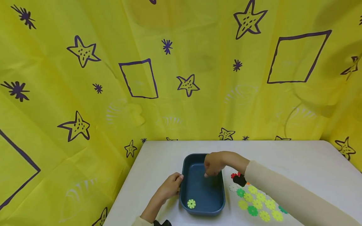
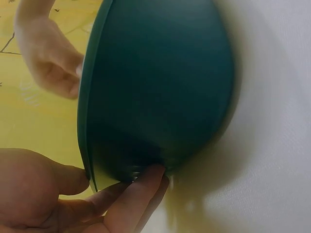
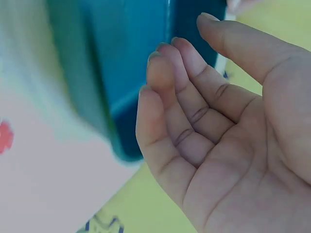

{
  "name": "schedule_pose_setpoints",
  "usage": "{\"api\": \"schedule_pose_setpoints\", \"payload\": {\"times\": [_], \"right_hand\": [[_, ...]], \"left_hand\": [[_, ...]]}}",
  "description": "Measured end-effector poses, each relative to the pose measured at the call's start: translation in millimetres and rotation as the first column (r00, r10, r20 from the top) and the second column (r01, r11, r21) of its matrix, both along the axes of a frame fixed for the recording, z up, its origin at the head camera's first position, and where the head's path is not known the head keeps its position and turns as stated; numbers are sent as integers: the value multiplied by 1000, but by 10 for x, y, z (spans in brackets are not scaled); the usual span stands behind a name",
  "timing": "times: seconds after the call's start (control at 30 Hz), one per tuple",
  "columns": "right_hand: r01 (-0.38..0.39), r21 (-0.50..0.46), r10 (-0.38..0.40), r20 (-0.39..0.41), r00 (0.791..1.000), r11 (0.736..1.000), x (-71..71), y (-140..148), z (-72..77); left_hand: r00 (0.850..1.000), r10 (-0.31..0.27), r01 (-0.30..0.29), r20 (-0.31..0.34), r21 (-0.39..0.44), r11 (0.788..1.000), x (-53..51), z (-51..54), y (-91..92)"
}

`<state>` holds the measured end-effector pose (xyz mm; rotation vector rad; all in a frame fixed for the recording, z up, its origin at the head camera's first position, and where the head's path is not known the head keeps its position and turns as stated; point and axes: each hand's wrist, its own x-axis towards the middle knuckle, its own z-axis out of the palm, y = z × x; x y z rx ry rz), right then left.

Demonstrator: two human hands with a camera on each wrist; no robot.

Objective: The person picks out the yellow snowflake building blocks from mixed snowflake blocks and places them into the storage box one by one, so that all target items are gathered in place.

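A dark blue rectangular plastic tub (image 1: 202,197) stands on the white table. My left hand (image 1: 171,185) grips its left side, with the thumb at the rim and the fingers against the outer wall in the left wrist view. Over the far right part of the tub hangs my right hand (image 1: 216,162). Its fingers (image 3: 160,77) are loosely bent and the thumb stands apart, with nothing between them in the right wrist view. One pale yellow-green notched disc (image 1: 191,203) lies inside the tub at the near left corner.
Several notched discs in yellow-green, green (image 1: 252,211), white and red (image 1: 233,175) lie spread on the table (image 1: 158,157) right of the tub, some hidden by the right sleeve (image 1: 282,185). A yellow curtain (image 1: 198,110) with drawn stars surrounds the table's back and left.
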<state>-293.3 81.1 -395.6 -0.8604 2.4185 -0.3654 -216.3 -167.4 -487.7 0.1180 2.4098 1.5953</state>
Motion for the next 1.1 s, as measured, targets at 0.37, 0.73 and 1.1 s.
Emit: {"api": "schedule_pose_setpoints", "payload": {"times": [0.37,0.73,1.1], "right_hand": [[58,-79,-57,13,998,995,-57,667,140],[200,-95,-194,69,979,975,108,1228,-158],[311,-12,-311,-62,948,950,340,1482,-410]], "left_hand": [[1000,0,0,-8,0,1000,12,8,-50],[1000,7,-8,30,27,1000,20,2,-44],[1000,-10,10,4,4,1000,1,16,-21]]}}
